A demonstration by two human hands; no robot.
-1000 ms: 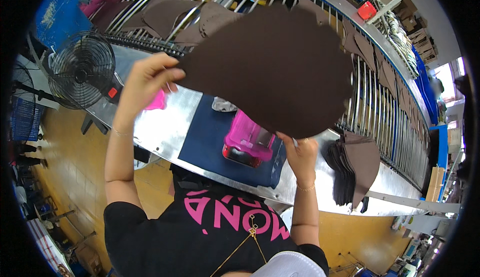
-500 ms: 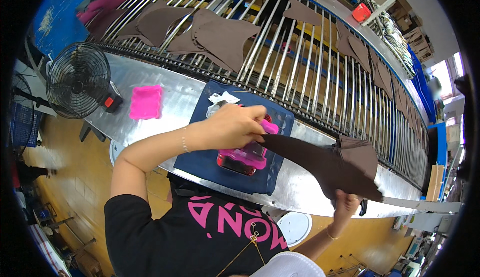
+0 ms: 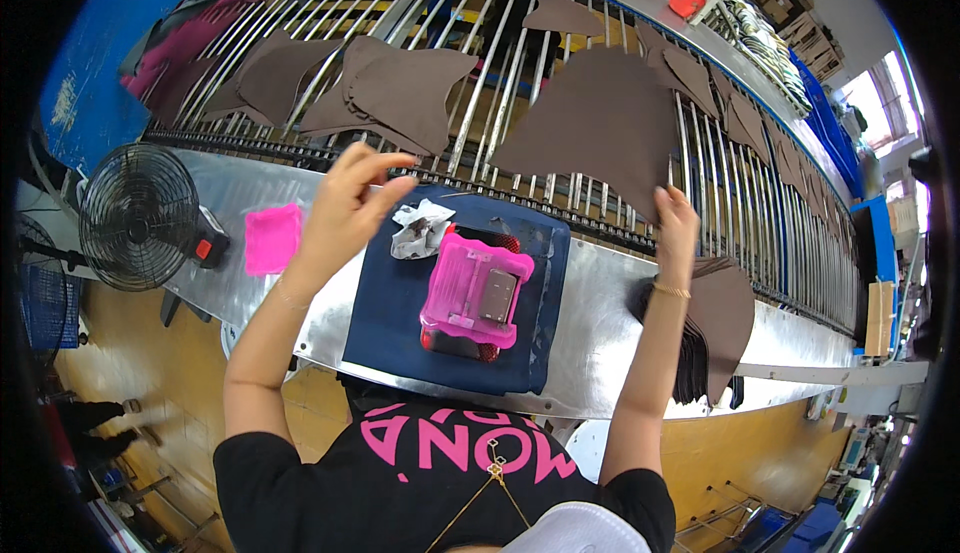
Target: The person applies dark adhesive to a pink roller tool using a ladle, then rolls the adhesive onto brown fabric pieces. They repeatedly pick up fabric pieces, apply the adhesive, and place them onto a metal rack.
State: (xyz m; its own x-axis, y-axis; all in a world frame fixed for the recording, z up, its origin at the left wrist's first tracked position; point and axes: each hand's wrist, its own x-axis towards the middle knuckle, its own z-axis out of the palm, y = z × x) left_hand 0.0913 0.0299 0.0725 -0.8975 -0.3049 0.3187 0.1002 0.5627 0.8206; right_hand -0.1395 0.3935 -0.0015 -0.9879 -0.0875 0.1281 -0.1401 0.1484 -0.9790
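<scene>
My right hand (image 3: 677, 228) pinches the lower right corner of a brown cut fabric piece (image 3: 600, 118), which spreads over the metal rods of the conveyor. My left hand (image 3: 355, 203) is raised near the conveyor's front edge, thumb and fingers apart, with nothing in it. Between my arms, a pink plastic box (image 3: 455, 293) with a rectangular window sits on a red-edged container, on a dark blue mat (image 3: 395, 328). A crumpled whitish cloth or paper (image 3: 420, 230) with dark stains lies beside the box. By my right forearm rests a stack of brown pieces (image 3: 728, 318).
The rod conveyor (image 3: 520, 63) runs across the far side, carrying several brown pieces (image 3: 410, 83). A pink tray (image 3: 273, 239) and a black fan (image 3: 140, 215) stand on the metal table (image 3: 600, 303) at left. A white bar (image 3: 835, 374) extends at right.
The brown piece has moved from above the table, right of the pink box, up onto the conveyor. My left hand has left the box and piece, moving left and opening; my right hand has risen.
</scene>
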